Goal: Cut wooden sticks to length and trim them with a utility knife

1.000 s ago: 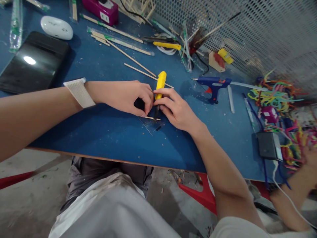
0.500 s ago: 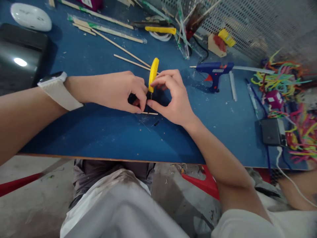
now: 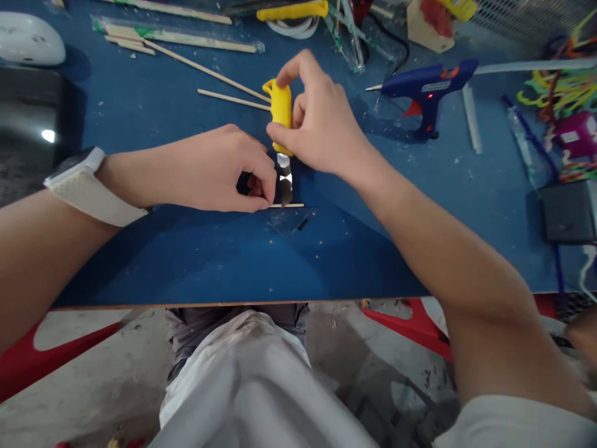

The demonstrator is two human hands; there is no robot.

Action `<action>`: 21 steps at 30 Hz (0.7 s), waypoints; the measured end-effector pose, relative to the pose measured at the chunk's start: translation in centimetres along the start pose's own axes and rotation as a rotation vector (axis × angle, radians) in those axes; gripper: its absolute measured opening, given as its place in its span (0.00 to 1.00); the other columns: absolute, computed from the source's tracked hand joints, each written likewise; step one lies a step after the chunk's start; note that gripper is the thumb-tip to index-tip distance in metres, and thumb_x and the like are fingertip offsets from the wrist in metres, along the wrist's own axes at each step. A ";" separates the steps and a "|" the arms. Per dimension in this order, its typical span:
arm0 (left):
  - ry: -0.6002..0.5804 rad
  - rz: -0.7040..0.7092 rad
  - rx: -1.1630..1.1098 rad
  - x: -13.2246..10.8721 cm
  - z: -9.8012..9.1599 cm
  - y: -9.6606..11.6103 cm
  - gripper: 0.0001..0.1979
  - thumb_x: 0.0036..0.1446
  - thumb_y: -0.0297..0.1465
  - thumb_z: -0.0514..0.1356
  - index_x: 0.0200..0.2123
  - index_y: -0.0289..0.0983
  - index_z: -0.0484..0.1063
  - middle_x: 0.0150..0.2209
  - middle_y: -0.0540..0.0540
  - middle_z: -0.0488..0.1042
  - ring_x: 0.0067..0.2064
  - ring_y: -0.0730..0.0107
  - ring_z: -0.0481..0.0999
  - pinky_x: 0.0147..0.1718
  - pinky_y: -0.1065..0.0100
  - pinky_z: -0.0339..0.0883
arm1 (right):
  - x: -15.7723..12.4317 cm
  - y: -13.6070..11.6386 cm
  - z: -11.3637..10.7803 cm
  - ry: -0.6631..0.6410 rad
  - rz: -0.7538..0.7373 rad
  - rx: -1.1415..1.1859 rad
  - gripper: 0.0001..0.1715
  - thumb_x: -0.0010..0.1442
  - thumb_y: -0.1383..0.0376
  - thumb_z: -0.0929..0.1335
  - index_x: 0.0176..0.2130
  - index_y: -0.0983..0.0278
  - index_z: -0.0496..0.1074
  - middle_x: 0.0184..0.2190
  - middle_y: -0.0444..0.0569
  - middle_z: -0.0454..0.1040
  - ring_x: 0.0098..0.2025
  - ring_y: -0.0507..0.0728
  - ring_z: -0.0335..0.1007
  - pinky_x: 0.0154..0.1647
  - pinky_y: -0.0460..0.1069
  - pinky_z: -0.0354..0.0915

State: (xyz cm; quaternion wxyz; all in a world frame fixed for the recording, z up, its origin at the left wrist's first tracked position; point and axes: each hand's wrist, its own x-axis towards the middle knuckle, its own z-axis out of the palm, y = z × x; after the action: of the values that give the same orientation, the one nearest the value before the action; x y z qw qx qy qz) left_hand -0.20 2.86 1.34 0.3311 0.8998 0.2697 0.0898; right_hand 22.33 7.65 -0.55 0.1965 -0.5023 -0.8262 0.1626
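My left hand [image 3: 219, 168] pinches one end of a thin wooden stick [image 3: 290, 205] and presses it flat on the blue table [image 3: 196, 255]. My right hand [image 3: 317, 121] grips a yellow-handled utility knife [image 3: 281, 112] held upright. Its metal blade [image 3: 284, 183] points down and its tip meets the stick just right of my left fingertips. A white watch band [image 3: 86, 186] wraps my left wrist. A clear plastic sheet [image 3: 289, 221] lies under the stick.
A blue hot glue gun [image 3: 426, 87] stands to the right, with glue sticks beside it. Loose wooden sticks [image 3: 224, 81] and packets lie at the back. A dark tablet [image 3: 28, 130] and a white oval object [image 3: 28, 40] sit left; coloured pipe cleaners [image 3: 559, 93] and a black adapter [image 3: 569, 211] right.
My right hand has shifted up the knife handle and stood the knife upright, its blade now showing and down on the stick. The view has tilted downward. My left hand still pins the stick.
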 end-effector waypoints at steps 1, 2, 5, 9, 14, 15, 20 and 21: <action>0.004 0.002 -0.010 0.0 0.0 0.0 0.13 0.73 0.39 0.65 0.40 0.43 0.89 0.39 0.50 0.88 0.41 0.65 0.81 0.56 0.63 0.74 | 0.3 -0.3 0.1 0.020 -0.003 0.014 0.33 0.61 0.70 0.78 0.59 0.49 0.69 0.45 0.42 0.85 0.37 0.62 0.82 0.43 0.59 0.75; 0.011 0.005 -0.021 0.0 0.1 -0.1 0.13 0.72 0.40 0.65 0.39 0.44 0.89 0.38 0.50 0.88 0.41 0.65 0.82 0.54 0.63 0.74 | 0.5 -0.7 0.3 0.042 -0.004 0.032 0.36 0.59 0.70 0.78 0.61 0.49 0.68 0.50 0.42 0.85 0.37 0.61 0.82 0.42 0.57 0.75; 0.039 0.013 -0.051 0.1 0.2 -0.3 0.12 0.70 0.41 0.66 0.37 0.46 0.89 0.37 0.51 0.88 0.39 0.64 0.82 0.50 0.61 0.73 | 0.4 -1.7 0.9 0.095 0.033 0.068 0.43 0.57 0.73 0.78 0.67 0.55 0.68 0.53 0.44 0.85 0.37 0.58 0.81 0.43 0.56 0.77; 0.006 -0.005 -0.097 0.2 0.2 -0.5 0.12 0.72 0.40 0.65 0.38 0.46 0.89 0.39 0.49 0.88 0.42 0.62 0.83 0.56 0.60 0.75 | -0.4 -2.1 1.7 0.167 -0.002 0.104 0.44 0.58 0.78 0.74 0.70 0.62 0.70 0.43 0.45 0.82 0.44 0.60 0.80 0.51 0.56 0.81; -0.023 -0.014 -0.118 0.3 0.0 -0.3 0.12 0.72 0.39 0.65 0.39 0.48 0.89 0.40 0.50 0.88 0.45 0.60 0.85 0.62 0.58 0.76 | -0.4 -1.2 2.1 0.199 -0.068 0.205 0.48 0.59 0.78 0.75 0.75 0.68 0.68 0.70 0.65 0.75 0.72 0.63 0.76 0.48 0.54 0.84; -0.025 -0.013 -0.112 0.3 -0.1 -0.3 0.12 0.72 0.39 0.65 0.39 0.47 0.89 0.40 0.50 0.88 0.44 0.61 0.85 0.61 0.58 0.76 | -0.4 -1.1 2.0 0.180 -0.071 0.204 0.48 0.60 0.76 0.75 0.76 0.69 0.67 0.72 0.66 0.74 0.74 0.64 0.74 0.49 0.54 0.84; -0.043 -0.056 -0.116 0.3 -0.3 0.0 0.12 0.72 0.39 0.64 0.40 0.45 0.88 0.41 0.49 0.89 0.45 0.61 0.83 0.54 0.61 0.77 | -0.3 -1.9 1.2 0.104 -0.077 0.130 0.44 0.63 0.75 0.75 0.74 0.62 0.70 0.73 0.60 0.78 0.78 0.71 0.73 0.65 0.59 0.83; -0.050 -0.067 -0.119 0.2 -0.3 0.0 0.12 0.72 0.39 0.65 0.40 0.45 0.89 0.41 0.49 0.89 0.46 0.61 0.83 0.54 0.62 0.77 | -0.2 -2.1 1.1 0.093 -0.075 0.108 0.42 0.63 0.74 0.75 0.73 0.61 0.72 0.72 0.59 0.79 0.77 0.70 0.75 0.70 0.60 0.81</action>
State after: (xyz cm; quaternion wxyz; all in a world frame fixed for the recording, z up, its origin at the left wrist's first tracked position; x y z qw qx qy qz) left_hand -0.12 3.17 1.60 0.3937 0.8708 0.2855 0.0720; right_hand 20.32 6.45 -0.57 0.2676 -0.4666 -0.8245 0.1758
